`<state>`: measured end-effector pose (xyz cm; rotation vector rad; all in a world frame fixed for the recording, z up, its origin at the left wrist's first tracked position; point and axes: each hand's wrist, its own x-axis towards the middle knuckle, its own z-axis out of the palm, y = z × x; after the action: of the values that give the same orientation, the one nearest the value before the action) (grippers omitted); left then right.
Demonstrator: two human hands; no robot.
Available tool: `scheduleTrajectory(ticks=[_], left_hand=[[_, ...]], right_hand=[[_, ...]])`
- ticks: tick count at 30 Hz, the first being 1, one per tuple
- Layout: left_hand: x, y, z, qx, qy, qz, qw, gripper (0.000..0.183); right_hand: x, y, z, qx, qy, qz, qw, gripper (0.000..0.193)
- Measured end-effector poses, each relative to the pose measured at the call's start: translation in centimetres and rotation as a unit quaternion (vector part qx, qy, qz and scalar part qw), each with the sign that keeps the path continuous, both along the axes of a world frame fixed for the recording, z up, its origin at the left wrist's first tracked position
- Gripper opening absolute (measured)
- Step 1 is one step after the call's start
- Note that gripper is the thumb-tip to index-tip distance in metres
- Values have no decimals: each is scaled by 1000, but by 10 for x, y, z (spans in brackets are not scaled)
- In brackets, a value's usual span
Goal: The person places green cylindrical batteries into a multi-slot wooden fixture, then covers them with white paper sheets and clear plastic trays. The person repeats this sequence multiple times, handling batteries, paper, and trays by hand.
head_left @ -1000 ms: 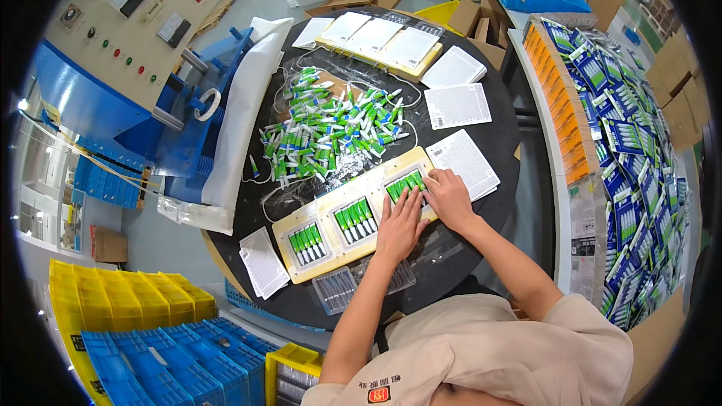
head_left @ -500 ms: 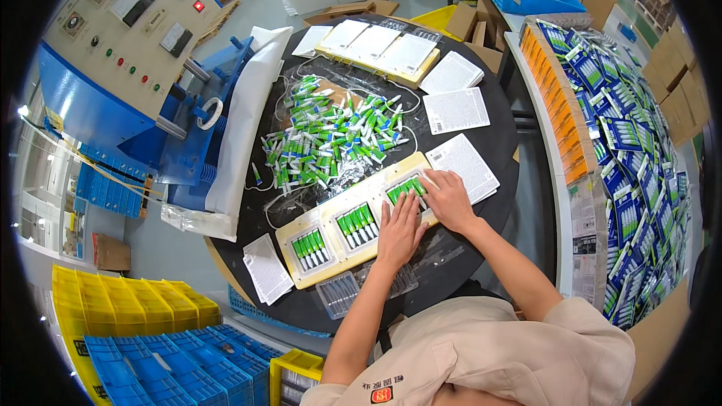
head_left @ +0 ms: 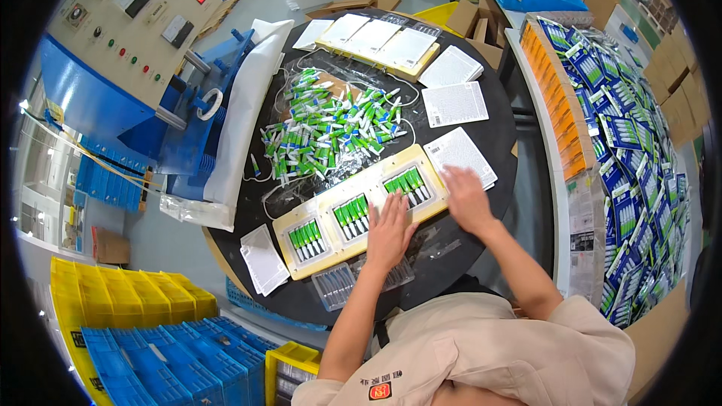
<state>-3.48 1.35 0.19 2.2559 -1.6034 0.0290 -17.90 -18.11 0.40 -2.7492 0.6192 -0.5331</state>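
A black table [head_left: 500, 124] carries tubes [head_left: 316, 135], cards [head_left: 454, 104] and yellow trays [head_left: 325, 214].

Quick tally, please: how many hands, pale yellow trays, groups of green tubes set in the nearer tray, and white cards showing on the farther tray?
Hands, left hand and right hand: 2
Trays, near tray and far tray: 2
Tube groups in the near tray: 3
White cards on the far tray: 3
Total: 10
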Motion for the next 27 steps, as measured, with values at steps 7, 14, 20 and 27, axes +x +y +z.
scheduleTrajectory(ticks=[7,14,20,27], left_hand=[[-12,174,20,-130,-90,182,970,37],[78,285,12,62,-89,312,944,65],[125,304,-8,138,-27,259,956,64],[146,320,-15,157,-4,178,971,54]], right_hand=[[-48,-54,-34,-220,158,131,954,54],[-59,-59,14,-92,19,97,991,40],[11,35,32,-205,-46,137,968,43],[29,88,-13,-224,82,131,962,47]])
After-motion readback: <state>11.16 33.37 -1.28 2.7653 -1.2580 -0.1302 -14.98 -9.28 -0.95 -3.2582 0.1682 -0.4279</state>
